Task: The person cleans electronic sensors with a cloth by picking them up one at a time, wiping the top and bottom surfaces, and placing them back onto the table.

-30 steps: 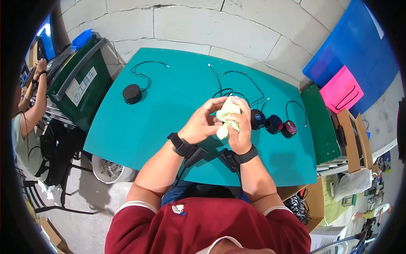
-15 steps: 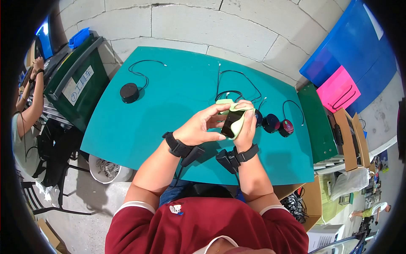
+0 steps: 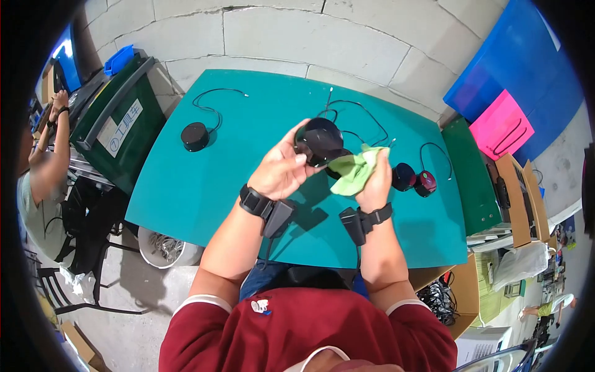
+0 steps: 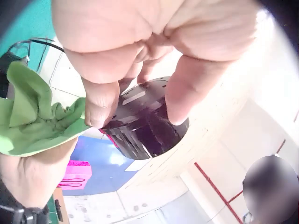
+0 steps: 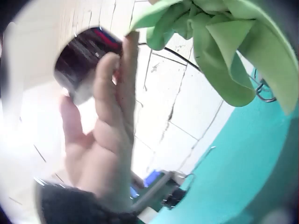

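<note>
My left hand (image 3: pixel 279 170) holds a glossy black puck-shaped device (image 3: pixel 321 141) above the table, thumb on one side and fingers on the other. In the left wrist view the thumb and fingertips grip the rim of the black device (image 4: pixel 145 121). A crumpled light green cloth (image 3: pixel 356 173) is held in my right hand (image 3: pixel 377 186), just right of the device. The right wrist view shows folds of the green cloth (image 5: pixel 224 51) hanging, with the left hand (image 5: pixel 100 135) and device beyond.
Two similar black devices (image 3: pixel 403 177) sit to the right on the green table (image 3: pixel 260 124), another (image 3: pixel 194 136) at the left with its cable. Black cables (image 3: pixel 372 118) lie at the back. A white bucket (image 3: pixel 164 249) stands below the table's left edge.
The cloth, earlier wrapped around the device between both hands, has come away to the right with my right hand. My left hand has raised the device and turned its round face up.
</note>
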